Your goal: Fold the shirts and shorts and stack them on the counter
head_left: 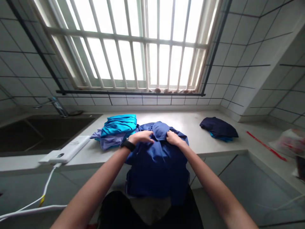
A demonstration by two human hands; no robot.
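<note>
Head view: a pale surface (194, 138) is seen running across the scene. A dark sink (81, 122) is set into its left end; its contents cannot be told in the shadow. The blue garment (154, 168) is laid at the middle, its upper part bunched on the surface and its lower part hung over the front edge. For even handling, the hanging part should be supported, as its weight is likely to drag the upper part askew. A teal and lavender folded stack (119, 125) is placed close beside it at the left and should not be nudged; a navy folded pile (218, 126) is placed well apart at the right. At the far right, a plastic bag (292, 141) is seen; something reddish is shown in or on it, too blurred to be named. The grip of the right hand (173, 138) is closed on one side of the collar (160, 130). The left hand (142, 136) is held at the opposite side, fingers bent; whether fabric is pinched cannot be told. The collar should be tensioned equally from both sides, and creases below it smoothed downward.
</note>
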